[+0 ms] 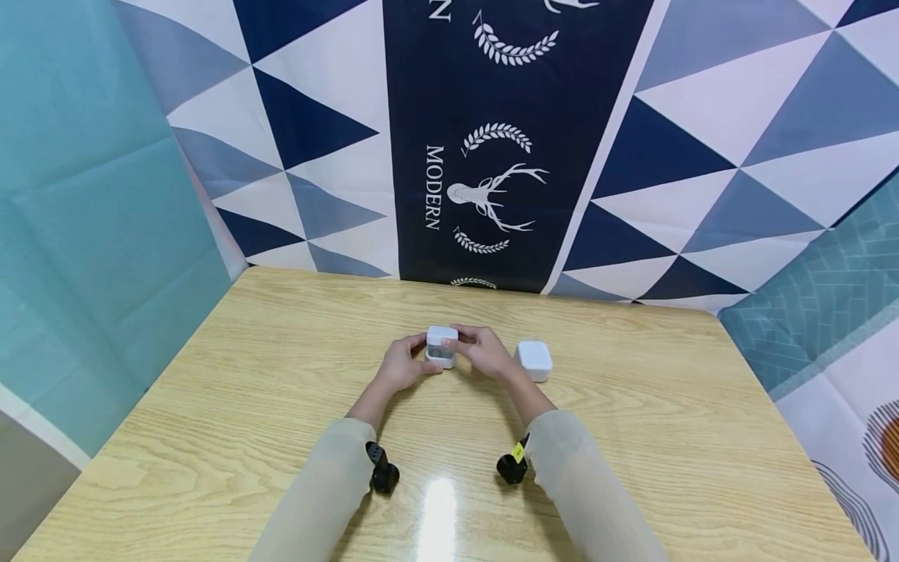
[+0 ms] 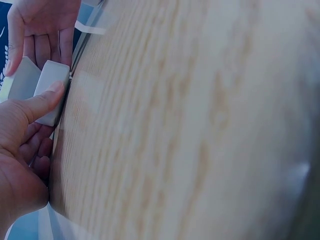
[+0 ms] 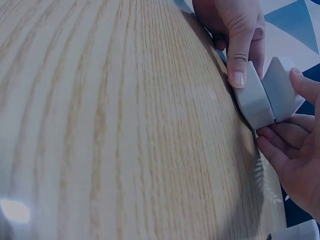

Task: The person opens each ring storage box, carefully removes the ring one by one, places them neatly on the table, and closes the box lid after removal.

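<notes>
A small white hinged box (image 1: 441,362) stands on the table with its lid (image 1: 442,334) partly raised; something greyish shows inside, too small to tell. My left hand (image 1: 402,364) grips the lower half from the left, its thumb across the front. From the right, my right hand (image 1: 485,351) holds the lid, with the thumb on its front edge and fingers behind. In the right wrist view, the lower half (image 3: 254,97) and the lid (image 3: 281,85) form a V between both hands. The left wrist view shows the left thumb pressing on the lower half (image 2: 52,82).
A second white box (image 1: 534,359), rounded and closed, sits on the table just right of my right hand. The wood-grain table (image 1: 295,375) ends at a patterned cloth backdrop (image 1: 485,195). Black wrist cameras (image 1: 383,472) hang beneath both sleeves.
</notes>
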A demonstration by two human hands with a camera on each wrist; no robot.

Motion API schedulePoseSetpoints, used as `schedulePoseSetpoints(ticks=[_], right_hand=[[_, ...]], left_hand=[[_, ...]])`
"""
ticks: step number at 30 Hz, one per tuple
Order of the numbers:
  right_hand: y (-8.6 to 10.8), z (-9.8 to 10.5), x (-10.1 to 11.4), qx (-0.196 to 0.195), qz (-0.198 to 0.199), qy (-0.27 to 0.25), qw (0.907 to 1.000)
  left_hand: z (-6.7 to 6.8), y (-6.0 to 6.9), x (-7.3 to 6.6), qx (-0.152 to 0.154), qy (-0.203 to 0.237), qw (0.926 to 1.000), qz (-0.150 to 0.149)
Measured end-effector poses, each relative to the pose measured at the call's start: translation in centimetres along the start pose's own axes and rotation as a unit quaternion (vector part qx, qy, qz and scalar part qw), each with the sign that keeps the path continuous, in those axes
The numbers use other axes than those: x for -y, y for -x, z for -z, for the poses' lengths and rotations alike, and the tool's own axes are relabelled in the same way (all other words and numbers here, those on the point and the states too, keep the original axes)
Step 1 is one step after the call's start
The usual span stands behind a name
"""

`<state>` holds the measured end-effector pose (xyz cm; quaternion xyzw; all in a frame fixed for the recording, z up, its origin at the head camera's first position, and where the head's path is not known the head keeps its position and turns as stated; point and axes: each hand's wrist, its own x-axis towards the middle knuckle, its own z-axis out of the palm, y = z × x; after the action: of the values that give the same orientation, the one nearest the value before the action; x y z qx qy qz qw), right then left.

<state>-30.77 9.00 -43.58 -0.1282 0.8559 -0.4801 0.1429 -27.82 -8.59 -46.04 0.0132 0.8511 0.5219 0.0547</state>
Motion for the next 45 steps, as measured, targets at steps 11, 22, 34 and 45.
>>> schedulePoseSetpoints(ticks=[11, 22, 34, 45], right_hand=[[0.01, 0.04, -0.05, -0.002, 0.002, -0.014, 0.9999], [-0.13, 0.05, -0.1, -0.003, 0.008, -0.019, 0.9998], [-0.32, 0.09, -0.22, -0.003, 0.007, -0.015, 0.9999], [-0.36, 0.05, -0.18, -0.008, 0.004, -0.02, 0.9998]], left_hand=[[0.0, 0.04, -0.05, 0.002, 0.008, 1.0, 0.002], [0.02, 0.08, -0.09, 0.001, 0.011, 0.9999, 0.0], [-0.02, -0.05, 0.11, 0.001, 0.012, 0.9999, 0.0], [-0.01, -0.1, 0.15, -0.004, 0.006, 0.9999, -0.008]])
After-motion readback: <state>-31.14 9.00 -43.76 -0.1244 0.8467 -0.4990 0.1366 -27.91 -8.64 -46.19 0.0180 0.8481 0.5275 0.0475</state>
